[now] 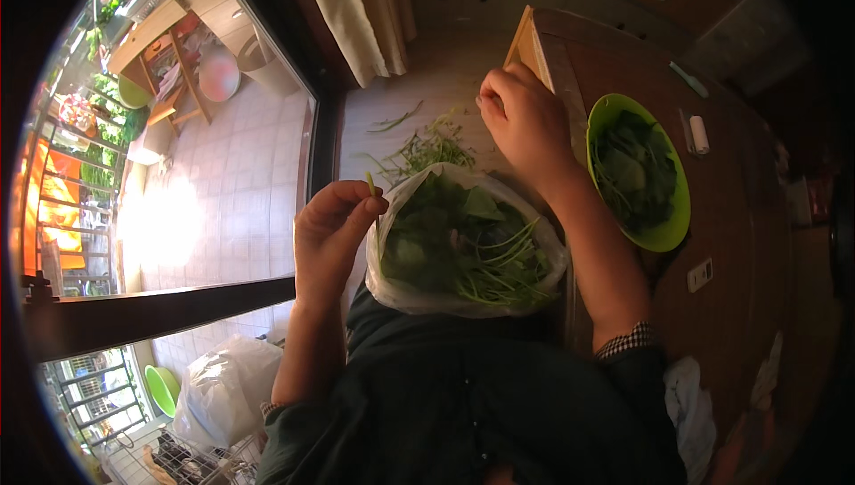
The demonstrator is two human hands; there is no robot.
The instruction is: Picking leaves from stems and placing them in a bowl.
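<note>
My left hand (337, 231) pinches a thin green stem (371, 183) between thumb and fingertips, just left of the bag. On my lap sits an opened translucent plastic bag (391, 291) filled with leafy greens (434, 218); their long stems spread towards its right side. My right hand (528, 121) is raised beyond the bag, near the table corner, with its fingers curled in. Whether anything small is between those fingers cannot be seen. A bright green plastic basin (682, 218) on the table, right of my right forearm, contains more leafy greens (631, 171).
Plucked stems and scraps (434, 147) lie on the floor beyond the bag. The brown table (728, 218) carries a white cylinder (699, 134), a pale green-handled tool (688, 79) and a power strip (700, 276). At left, a dark-framed glass door (327, 124) borders a tiled balcony.
</note>
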